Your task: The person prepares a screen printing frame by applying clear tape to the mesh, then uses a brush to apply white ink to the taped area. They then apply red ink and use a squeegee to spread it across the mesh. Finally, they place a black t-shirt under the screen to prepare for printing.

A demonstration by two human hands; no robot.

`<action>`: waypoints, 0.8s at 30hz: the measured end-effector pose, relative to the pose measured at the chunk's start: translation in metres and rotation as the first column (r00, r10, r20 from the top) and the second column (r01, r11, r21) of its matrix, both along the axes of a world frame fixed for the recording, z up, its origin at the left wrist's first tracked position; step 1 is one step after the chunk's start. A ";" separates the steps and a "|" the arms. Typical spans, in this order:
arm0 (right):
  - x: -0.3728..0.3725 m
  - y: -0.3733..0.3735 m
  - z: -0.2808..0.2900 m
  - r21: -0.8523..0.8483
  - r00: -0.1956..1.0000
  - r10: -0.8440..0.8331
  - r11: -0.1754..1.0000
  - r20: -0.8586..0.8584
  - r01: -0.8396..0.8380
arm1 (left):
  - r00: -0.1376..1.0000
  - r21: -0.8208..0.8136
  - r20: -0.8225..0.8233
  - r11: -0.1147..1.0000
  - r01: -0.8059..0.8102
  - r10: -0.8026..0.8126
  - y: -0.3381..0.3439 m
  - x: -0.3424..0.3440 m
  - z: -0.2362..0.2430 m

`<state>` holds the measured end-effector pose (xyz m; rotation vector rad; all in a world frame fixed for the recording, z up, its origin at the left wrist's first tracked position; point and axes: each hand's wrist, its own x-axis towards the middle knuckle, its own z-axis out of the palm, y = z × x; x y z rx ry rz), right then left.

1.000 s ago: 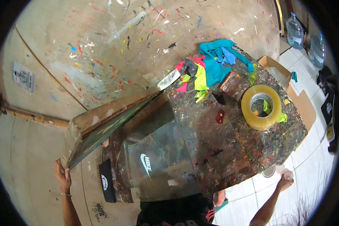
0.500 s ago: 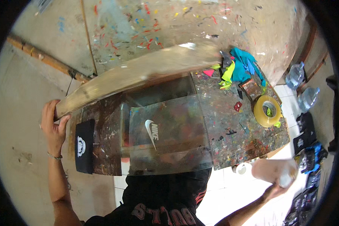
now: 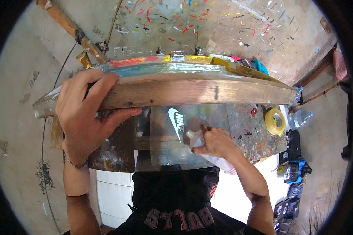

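Observation:
My left hand (image 3: 84, 113) grips the near left part of a raised wooden frame (image 3: 184, 90), with red, yellow and blue smears along its far rim and metal clamps behind it. Under the frame lies a see-through panel (image 3: 162, 149) with a white printed logo (image 3: 176, 121), on a paint-stained bench (image 3: 110, 152). My right hand (image 3: 217, 143) is closed around a pale pinkish bottle (image 3: 219, 162) with a small nozzle, held over the panel just right of the logo, tilted. Whether the bottle touches the panel I cannot tell.
A yellow tape roll (image 3: 270, 122) sits at the bench's right. Coloured scraps (image 3: 259, 66) show behind the frame. Water bottles (image 3: 300, 117) and dark bundles (image 3: 288, 145) are on the right-hand floor. A wooden beam (image 3: 62, 21) crosses the paint-marked wall at upper left.
The frame's near edge now stands across my view, with my left hand higher on it. My right hand has moved with the bottle from beside the bench's right to over the panel.

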<state>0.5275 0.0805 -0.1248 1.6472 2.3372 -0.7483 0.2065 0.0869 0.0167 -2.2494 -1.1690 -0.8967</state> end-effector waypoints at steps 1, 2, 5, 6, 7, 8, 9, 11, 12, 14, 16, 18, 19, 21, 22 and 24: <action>-0.005 0.006 -0.002 0.000 1.000 0.024 1.000 0.014 -0.024 | 1.000 -0.012 0.017 1.000 0.006 -0.006 0.000 -0.001 -0.002; -0.010 0.011 -0.003 -0.013 0.998 0.044 0.999 0.050 -0.043 | 1.000 0.040 0.007 0.999 0.014 -0.014 0.000 -0.001 -0.003; -0.016 0.021 -0.003 -0.035 0.990 0.085 0.996 0.109 -0.081 | 1.000 -0.026 0.003 1.000 -0.005 0.005 -0.001 -0.004 -0.004; -0.017 0.023 -0.003 -0.043 0.988 0.083 0.996 0.129 -0.078 | 1.000 -0.028 -0.005 1.000 0.006 -0.006 -0.001 -0.005 -0.004; -0.017 0.025 -0.003 -0.050 0.987 0.109 0.993 0.121 -0.103 | 1.000 -0.028 -0.014 0.999 0.017 -0.018 -0.001 -0.006 -0.004; -0.018 0.027 -0.002 -0.062 0.985 0.120 0.992 0.121 -0.114 | 0.999 -0.031 -0.019 0.998 0.046 -0.047 0.000 -0.006 -0.004; -0.017 0.029 -0.002 -0.070 0.985 0.115 0.992 0.126 -0.106 | 0.999 -0.025 -0.027 0.999 0.025 -0.026 0.001 -0.007 -0.003; -0.015 0.032 -0.001 -0.038 0.978 0.137 0.990 0.156 -0.133 | 1.000 -0.033 -0.012 0.999 0.027 -0.027 0.002 -0.008 -0.003; -0.013 0.033 -0.001 -0.041 0.976 0.138 0.990 0.169 -0.133 | 0.999 -0.015 -0.025 1.000 0.023 -0.024 0.003 -0.007 -0.003; -0.007 0.033 0.000 -0.084 0.979 0.133 0.989 0.152 -0.121 | 0.999 -0.018 -0.002 0.999 0.033 -0.033 0.003 -0.007 -0.003; -0.001 0.031 0.000 -0.095 0.983 0.128 0.989 0.134 -0.116 | 1.000 0.003 -0.015 1.000 0.026 -0.026 0.003 -0.006 -0.002; 0.004 0.027 0.000 -0.057 0.987 0.115 0.992 0.115 -0.109 | 0.999 0.030 -0.024 0.999 0.033 -0.032 0.003 -0.005 -0.002; 0.006 0.025 0.000 -0.029 0.988 0.102 0.995 0.118 -0.099 | 0.999 0.054 -0.029 0.998 0.041 -0.040 0.004 -0.005 -0.002; 0.011 0.021 0.002 -0.003 0.988 0.063 0.998 0.140 -0.063 | 0.999 0.071 -0.028 0.997 0.043 -0.041 0.005 -0.004 0.000; 0.014 0.018 0.005 0.009 0.997 0.033 0.999 0.066 -0.034 | 0.999 0.062 -0.022 0.997 0.035 -0.034 0.005 -0.004 0.000; 0.025 0.010 0.013 -0.013 0.997 -0.061 0.998 -0.046 0.061 | 1.000 0.036 -0.022 0.999 -0.003 0.003 0.005 -0.005 0.000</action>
